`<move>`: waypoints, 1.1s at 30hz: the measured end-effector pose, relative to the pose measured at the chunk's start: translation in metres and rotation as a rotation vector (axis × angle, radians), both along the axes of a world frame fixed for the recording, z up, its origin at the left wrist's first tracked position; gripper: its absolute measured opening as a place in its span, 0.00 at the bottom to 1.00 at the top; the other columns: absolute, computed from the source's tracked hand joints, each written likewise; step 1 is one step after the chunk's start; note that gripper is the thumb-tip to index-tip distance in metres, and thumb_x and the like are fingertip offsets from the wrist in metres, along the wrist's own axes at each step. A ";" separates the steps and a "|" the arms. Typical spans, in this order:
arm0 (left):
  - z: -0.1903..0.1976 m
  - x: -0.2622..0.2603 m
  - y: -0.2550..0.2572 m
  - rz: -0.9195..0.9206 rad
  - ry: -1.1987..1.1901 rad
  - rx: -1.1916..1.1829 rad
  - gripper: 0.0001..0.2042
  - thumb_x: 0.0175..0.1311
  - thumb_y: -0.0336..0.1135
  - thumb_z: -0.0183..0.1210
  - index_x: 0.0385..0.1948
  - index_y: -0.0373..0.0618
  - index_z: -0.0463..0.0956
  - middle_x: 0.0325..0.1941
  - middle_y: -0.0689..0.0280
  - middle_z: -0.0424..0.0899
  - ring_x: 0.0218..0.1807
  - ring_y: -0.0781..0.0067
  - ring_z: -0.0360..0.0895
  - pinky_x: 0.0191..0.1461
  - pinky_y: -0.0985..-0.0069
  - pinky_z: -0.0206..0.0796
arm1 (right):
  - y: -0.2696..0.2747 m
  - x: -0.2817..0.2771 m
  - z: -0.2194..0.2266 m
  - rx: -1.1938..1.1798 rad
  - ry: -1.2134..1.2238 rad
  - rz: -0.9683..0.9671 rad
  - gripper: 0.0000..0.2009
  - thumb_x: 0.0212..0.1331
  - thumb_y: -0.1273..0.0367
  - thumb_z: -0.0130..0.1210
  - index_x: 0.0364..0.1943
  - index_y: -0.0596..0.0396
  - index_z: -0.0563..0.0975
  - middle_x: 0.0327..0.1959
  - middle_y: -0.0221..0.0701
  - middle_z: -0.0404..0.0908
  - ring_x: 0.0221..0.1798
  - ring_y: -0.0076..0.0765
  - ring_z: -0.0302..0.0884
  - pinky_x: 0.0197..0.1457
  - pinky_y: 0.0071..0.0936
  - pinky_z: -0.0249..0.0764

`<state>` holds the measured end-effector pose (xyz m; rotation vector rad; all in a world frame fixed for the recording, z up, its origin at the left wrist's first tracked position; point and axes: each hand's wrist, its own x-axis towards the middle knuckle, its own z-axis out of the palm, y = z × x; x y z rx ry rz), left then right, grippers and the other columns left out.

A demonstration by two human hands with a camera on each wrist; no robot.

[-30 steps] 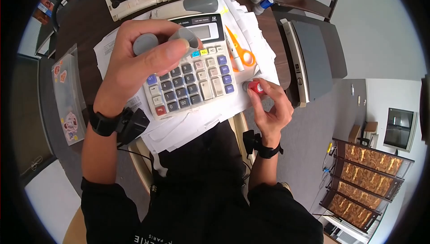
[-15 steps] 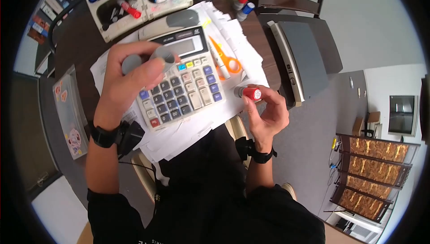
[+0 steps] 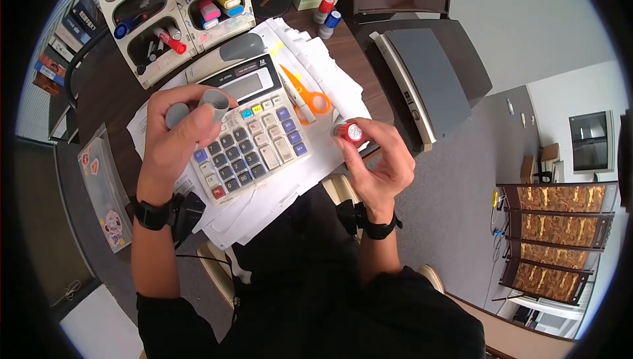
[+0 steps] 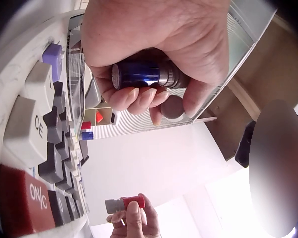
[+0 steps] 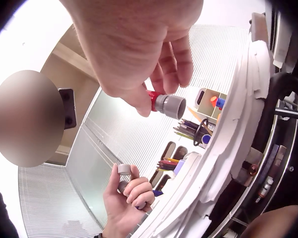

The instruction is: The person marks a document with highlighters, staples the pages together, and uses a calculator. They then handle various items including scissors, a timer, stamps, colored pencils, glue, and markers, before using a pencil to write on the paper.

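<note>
My left hand (image 3: 170, 145) is raised over the left part of the calculator (image 3: 254, 138). Its curled fingers grip a small blue stamp (image 4: 139, 74) with a grey end, while thumb and forefinger pinch a hollow grey cap (image 3: 217, 102). In the head view the stamp's blue barrel is hidden, and only its grey end (image 3: 177, 115) shows. My right hand (image 3: 382, 168) holds a red stamp (image 3: 353, 132) between thumb and forefinger, right of the calculator. Its round white label faces the head camera; in the right wrist view its grey end (image 5: 175, 106) points away from the hand.
Papers (image 3: 316, 181) lie under the calculator. Orange scissors (image 3: 319, 102) and a white marker (image 3: 298, 103) lie beside it. Behind stand a stapler (image 3: 241, 46), a pen organizer (image 3: 148, 85), and another red stamp (image 3: 326, 5) and blue stamp (image 3: 331, 21). A grey machine (image 3: 422, 82) stands right.
The head view has shifted, so the desk sits further left and lower. My right hand has tilted the red stamp until its labelled end faces the camera. The left hand keeps its grip.
</note>
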<state>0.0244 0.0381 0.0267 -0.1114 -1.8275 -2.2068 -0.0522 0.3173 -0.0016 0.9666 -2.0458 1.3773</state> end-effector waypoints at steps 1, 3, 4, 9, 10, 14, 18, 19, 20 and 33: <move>0.001 0.000 -0.001 -0.013 -0.003 -0.001 0.24 0.66 0.48 0.65 0.39 0.27 0.82 0.20 0.71 0.73 0.22 0.87 0.63 0.26 0.85 0.52 | 0.000 0.000 -0.002 0.000 0.001 0.000 0.18 0.46 0.80 0.74 0.43 0.64 0.81 0.40 0.41 0.87 0.41 0.31 0.84 0.46 0.26 0.79; 0.002 0.000 -0.001 -0.026 -0.006 0.000 0.24 0.66 0.48 0.65 0.39 0.27 0.82 0.20 0.71 0.73 0.22 0.87 0.63 0.26 0.84 0.52 | 0.001 -0.001 -0.007 -0.041 -0.014 0.018 0.19 0.46 0.79 0.75 0.44 0.63 0.80 0.40 0.40 0.87 0.39 0.30 0.85 0.45 0.24 0.80; 0.002 0.000 -0.001 -0.032 -0.004 -0.004 0.24 0.66 0.49 0.65 0.39 0.27 0.82 0.19 0.71 0.73 0.22 0.87 0.63 0.26 0.84 0.52 | 0.001 -0.001 -0.007 -0.041 -0.013 0.019 0.19 0.46 0.79 0.75 0.44 0.63 0.80 0.40 0.40 0.87 0.39 0.30 0.85 0.45 0.24 0.80; 0.002 0.001 -0.001 -0.024 -0.008 -0.027 0.24 0.66 0.49 0.65 0.39 0.27 0.82 0.19 0.72 0.72 0.22 0.87 0.63 0.26 0.84 0.51 | 0.000 -0.001 -0.008 -0.014 0.004 0.038 0.20 0.45 0.78 0.76 0.41 0.62 0.77 0.40 0.41 0.87 0.38 0.30 0.86 0.45 0.24 0.81; 0.002 0.001 -0.001 -0.025 -0.007 -0.028 0.25 0.65 0.50 0.65 0.39 0.28 0.82 0.19 0.72 0.72 0.22 0.87 0.64 0.26 0.84 0.51 | -0.001 -0.001 -0.009 -0.013 0.004 0.039 0.20 0.45 0.78 0.76 0.41 0.62 0.77 0.40 0.41 0.87 0.38 0.30 0.86 0.45 0.24 0.81; 0.002 0.000 -0.001 -0.018 -0.003 -0.035 0.26 0.65 0.51 0.65 0.39 0.28 0.82 0.18 0.72 0.72 0.21 0.87 0.64 0.26 0.84 0.51 | -0.002 -0.002 -0.014 -0.075 -0.040 0.057 0.20 0.46 0.79 0.76 0.41 0.62 0.77 0.40 0.42 0.87 0.39 0.31 0.86 0.47 0.25 0.81; 0.002 0.001 -0.001 -0.018 -0.012 -0.032 0.26 0.64 0.52 0.66 0.38 0.28 0.82 0.18 0.72 0.72 0.21 0.87 0.64 0.26 0.85 0.51 | -0.002 0.000 -0.012 -0.077 -0.065 0.049 0.19 0.47 0.80 0.75 0.43 0.63 0.78 0.40 0.42 0.87 0.40 0.31 0.86 0.47 0.26 0.81; 0.002 0.001 -0.001 -0.020 -0.012 -0.035 0.26 0.64 0.52 0.66 0.39 0.28 0.82 0.18 0.72 0.72 0.21 0.87 0.64 0.26 0.85 0.51 | -0.002 0.000 -0.009 -0.077 -0.065 0.049 0.19 0.47 0.80 0.75 0.43 0.63 0.78 0.40 0.42 0.87 0.40 0.31 0.86 0.47 0.26 0.81; 0.002 0.001 -0.001 -0.021 -0.012 -0.038 0.26 0.64 0.52 0.66 0.39 0.28 0.82 0.18 0.72 0.72 0.21 0.87 0.64 0.25 0.85 0.51 | -0.002 0.000 -0.006 -0.031 -0.045 0.027 0.19 0.47 0.80 0.74 0.44 0.64 0.78 0.40 0.42 0.87 0.40 0.30 0.86 0.47 0.25 0.81; 0.002 0.001 -0.001 -0.004 -0.009 -0.033 0.27 0.63 0.53 0.66 0.39 0.28 0.82 0.19 0.72 0.72 0.21 0.87 0.64 0.25 0.85 0.51 | -0.006 -0.005 -0.018 -0.105 -0.050 0.058 0.16 0.49 0.77 0.73 0.41 0.61 0.79 0.39 0.41 0.89 0.35 0.28 0.86 0.38 0.21 0.82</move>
